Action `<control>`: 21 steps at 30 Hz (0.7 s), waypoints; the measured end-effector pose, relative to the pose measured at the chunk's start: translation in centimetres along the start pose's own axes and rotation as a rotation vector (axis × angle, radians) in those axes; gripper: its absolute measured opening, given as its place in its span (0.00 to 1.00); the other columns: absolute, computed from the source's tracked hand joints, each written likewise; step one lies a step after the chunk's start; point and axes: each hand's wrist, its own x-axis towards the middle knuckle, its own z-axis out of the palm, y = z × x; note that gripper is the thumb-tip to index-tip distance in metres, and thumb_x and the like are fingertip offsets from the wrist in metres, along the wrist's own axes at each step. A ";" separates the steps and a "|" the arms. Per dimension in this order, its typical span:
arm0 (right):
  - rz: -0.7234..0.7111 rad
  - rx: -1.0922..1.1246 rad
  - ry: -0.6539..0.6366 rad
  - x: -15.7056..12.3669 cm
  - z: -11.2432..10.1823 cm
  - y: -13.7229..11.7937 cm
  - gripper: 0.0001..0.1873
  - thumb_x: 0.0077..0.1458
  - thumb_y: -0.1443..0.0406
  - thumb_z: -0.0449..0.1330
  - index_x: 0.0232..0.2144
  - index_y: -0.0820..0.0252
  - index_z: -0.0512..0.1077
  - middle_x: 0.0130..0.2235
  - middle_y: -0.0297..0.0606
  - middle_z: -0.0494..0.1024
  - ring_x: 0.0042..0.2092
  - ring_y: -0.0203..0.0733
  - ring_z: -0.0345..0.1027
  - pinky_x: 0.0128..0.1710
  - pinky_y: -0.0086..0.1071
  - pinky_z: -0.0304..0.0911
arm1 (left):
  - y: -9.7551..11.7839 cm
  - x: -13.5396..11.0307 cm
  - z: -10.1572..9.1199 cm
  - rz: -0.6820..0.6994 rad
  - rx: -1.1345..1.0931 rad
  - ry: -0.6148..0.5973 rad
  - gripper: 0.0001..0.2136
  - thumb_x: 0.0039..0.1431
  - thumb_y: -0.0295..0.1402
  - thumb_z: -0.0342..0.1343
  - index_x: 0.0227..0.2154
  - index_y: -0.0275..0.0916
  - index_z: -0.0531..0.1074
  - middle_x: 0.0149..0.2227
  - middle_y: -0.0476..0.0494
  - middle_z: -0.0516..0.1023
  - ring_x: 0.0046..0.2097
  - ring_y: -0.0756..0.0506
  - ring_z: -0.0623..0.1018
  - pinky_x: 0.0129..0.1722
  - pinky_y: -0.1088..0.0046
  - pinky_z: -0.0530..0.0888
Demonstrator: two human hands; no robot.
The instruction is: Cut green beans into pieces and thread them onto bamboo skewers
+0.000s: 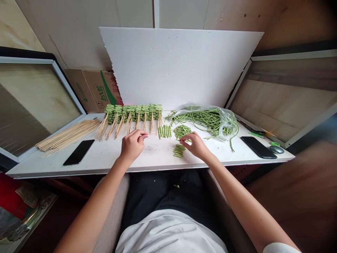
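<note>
Pieces of cut green bean [164, 131] stand side by side in a short row near the middle of a white desk [155, 156], between the person's two bare hands. The left hand [143, 135] is narrowed to a pinch, thumb against forefinger, on a thin pale wooden stick [152, 134] that runs rightward to the row; whether it passes through every piece is too small to tell. The right hand [183, 140] has its thumb and fingertips drawn close together beside a loose heap of chopped green beans [181, 131], and I cannot tell whether anything is between them. Just below that heap lies a small stack of short green bean lengths [179, 150], near the right fingertips.

Behind the left hand, threaded blocks of green bean pieces [152, 110] are piled in a line, their pale stick ends pointing toward the person. Farther left, a fanned bundle of bare pale sticks [68, 136] lies beside a flat black phone [79, 152]. Long uncut green beans [205, 117] spill from a clear plastic bag [228, 121] at back right; a second black phone [258, 147] and a grey rounded mouse [276, 149] lie near the right end.
</note>
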 end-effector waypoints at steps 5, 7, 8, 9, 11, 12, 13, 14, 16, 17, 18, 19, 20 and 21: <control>0.029 0.132 0.080 0.1 -0.2 -0.9 0.14 0.62 0.50 0.65 0.41 0.50 0.84 0.40 0.43 0.85 0.44 0.58 0.73 0.56 0.54 0.63 | -0.3 0.0 0.1 -0.024 -0.014 -0.006 0.07 0.68 0.29 0.57 0.36 0.41 0.80 0.37 0.44 0.86 0.36 0.44 0.83 0.39 0.68 0.76; 0.031 0.164 0.102 0.1 -0.3 -1.1 0.15 0.62 0.50 0.66 0.43 0.49 0.85 0.40 0.43 0.85 0.45 0.58 0.73 0.54 0.53 0.64 | -0.3 0.0 0.1 -0.026 -0.011 -0.006 0.07 0.68 0.30 0.57 0.35 0.41 0.80 0.37 0.44 0.86 0.36 0.43 0.83 0.39 0.68 0.76; 0.029 0.168 0.110 0.1 -0.4 -1.1 0.15 0.63 0.50 0.65 0.43 0.49 0.85 0.40 0.43 0.85 0.45 0.58 0.73 0.54 0.52 0.64 | -0.3 0.0 0.1 -0.027 -0.010 -0.007 0.07 0.68 0.30 0.57 0.35 0.41 0.80 0.37 0.44 0.86 0.36 0.43 0.83 0.39 0.68 0.76; 0.025 0.161 0.111 0.1 -0.4 -1.1 0.15 0.64 0.50 0.65 0.44 0.49 0.85 0.41 0.43 0.85 0.46 0.58 0.72 0.53 0.51 0.64 | -0.3 0.0 0.1 -0.028 -0.011 -0.010 0.07 0.68 0.30 0.57 0.35 0.41 0.80 0.37 0.43 0.86 0.36 0.43 0.83 0.39 0.68 0.76; 0.026 0.099 0.095 0.0 -0.2 -1.0 0.13 0.65 0.53 0.63 0.43 0.50 0.85 0.42 0.43 0.85 0.46 0.58 0.71 0.52 0.50 0.65 | -0.4 0.0 0.1 -0.032 -0.012 -0.016 0.07 0.68 0.30 0.57 0.35 0.41 0.80 0.37 0.43 0.86 0.36 0.43 0.83 0.39 0.68 0.76; 0.031 0.044 0.076 0.0 -0.1 -0.8 0.13 0.66 0.56 0.63 0.43 0.52 0.85 0.42 0.44 0.85 0.47 0.58 0.71 0.51 0.50 0.65 | -0.4 -0.1 0.2 -0.035 -0.011 -0.021 0.07 0.68 0.30 0.57 0.36 0.40 0.80 0.37 0.43 0.86 0.36 0.43 0.82 0.39 0.68 0.75; 0.041 -0.022 0.046 -0.1 0.1 -0.6 0.11 0.66 0.58 0.63 0.42 0.54 0.85 0.42 0.44 0.85 0.47 0.58 0.71 0.51 0.49 0.65 | -0.4 -0.1 0.2 -0.040 -0.009 -0.026 0.07 0.68 0.30 0.57 0.36 0.40 0.80 0.38 0.43 0.86 0.36 0.44 0.82 0.38 0.68 0.75; 0.055 -0.095 0.009 -0.2 0.3 -0.5 0.10 0.65 0.61 0.63 0.42 0.56 0.85 0.42 0.44 0.85 0.48 0.59 0.70 0.50 0.48 0.65 | -0.5 -0.1 0.2 -0.045 -0.006 -0.033 0.07 0.68 0.30 0.57 0.36 0.40 0.80 0.38 0.43 0.86 0.36 0.44 0.82 0.38 0.69 0.75; 0.094 -0.235 -0.064 -0.3 0.6 -0.5 0.09 0.64 0.65 0.64 0.42 0.58 0.85 0.42 0.46 0.85 0.50 0.60 0.70 0.49 0.47 0.66 | -0.5 -0.1 0.2 -0.054 0.001 -0.046 0.07 0.68 0.30 0.57 0.36 0.40 0.80 0.38 0.44 0.86 0.35 0.44 0.82 0.36 0.69 0.74; 0.108 -0.292 -0.088 -0.3 0.5 -0.8 0.09 0.63 0.66 0.64 0.42 0.59 0.85 0.43 0.46 0.85 0.51 0.61 0.70 0.49 0.46 0.66 | -0.6 -0.1 0.2 -0.056 0.002 -0.051 0.07 0.68 0.30 0.57 0.36 0.40 0.80 0.37 0.44 0.86 0.35 0.44 0.82 0.36 0.69 0.73; 0.115 -0.339 -0.099 -0.4 0.4 -1.3 0.09 0.63 0.66 0.64 0.43 0.60 0.85 0.44 0.48 0.85 0.52 0.61 0.70 0.49 0.46 0.66 | -0.7 -0.1 0.2 -0.056 0.004 -0.051 0.07 0.68 0.30 0.57 0.36 0.40 0.80 0.37 0.44 0.86 0.35 0.44 0.82 0.36 0.69 0.73; 0.116 -0.373 -0.100 -0.5 0.0 -2.2 0.10 0.64 0.66 0.64 0.43 0.61 0.84 0.44 0.49 0.85 0.52 0.61 0.70 0.48 0.44 0.66 | -0.7 -0.1 0.1 -0.056 0.005 -0.048 0.07 0.67 0.29 0.57 0.36 0.41 0.80 0.37 0.44 0.86 0.35 0.44 0.82 0.36 0.69 0.73; 0.104 -0.387 -0.103 -0.7 -0.4 -3.3 0.10 0.65 0.65 0.63 0.44 0.61 0.84 0.44 0.49 0.85 0.51 0.59 0.72 0.47 0.43 0.66 | -0.8 0.0 0.1 -0.056 0.006 -0.042 0.06 0.67 0.29 0.57 0.36 0.41 0.80 0.37 0.45 0.86 0.35 0.44 0.81 0.36 0.69 0.73; 0.090 -0.384 -0.117 -1.0 -0.8 -4.6 0.11 0.66 0.65 0.61 0.42 0.61 0.84 0.42 0.49 0.85 0.48 0.57 0.73 0.45 0.41 0.66 | -0.8 0.1 0.0 -0.056 0.007 -0.033 0.06 0.67 0.29 0.58 0.36 0.41 0.80 0.37 0.45 0.86 0.35 0.44 0.81 0.36 0.69 0.72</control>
